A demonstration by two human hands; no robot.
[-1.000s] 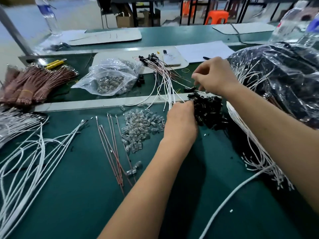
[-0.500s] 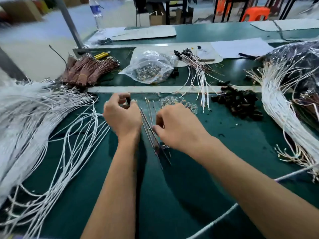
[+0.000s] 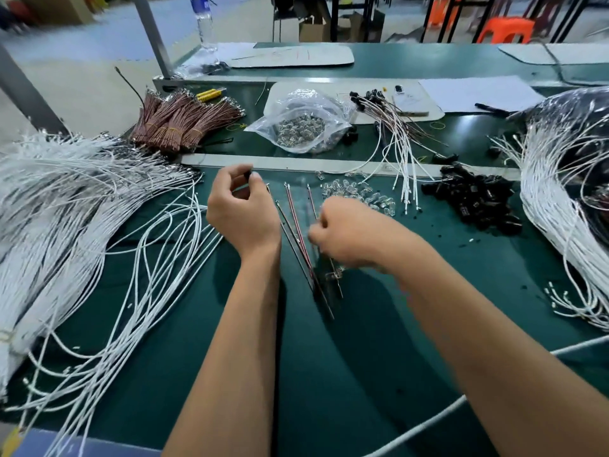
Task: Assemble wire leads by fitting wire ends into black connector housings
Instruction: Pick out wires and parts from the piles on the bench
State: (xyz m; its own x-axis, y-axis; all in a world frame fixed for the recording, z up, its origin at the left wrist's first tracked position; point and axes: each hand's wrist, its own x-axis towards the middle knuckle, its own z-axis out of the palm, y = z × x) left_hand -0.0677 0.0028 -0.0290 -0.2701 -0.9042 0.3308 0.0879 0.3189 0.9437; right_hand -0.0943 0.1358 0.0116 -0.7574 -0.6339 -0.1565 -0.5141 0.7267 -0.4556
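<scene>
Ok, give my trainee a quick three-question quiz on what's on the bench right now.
1. True or false: the left hand pinches a small black connector housing.
2. Which lies nearest the right hand? A) brown wire bundles B) thin red-brown leads C) water bottle
3. Fill in: the loose pile of black housings lies on the green mat, between the clear caps and the big ____ wire bundle.

Key: 1 true; 2 B; 3 white.
</scene>
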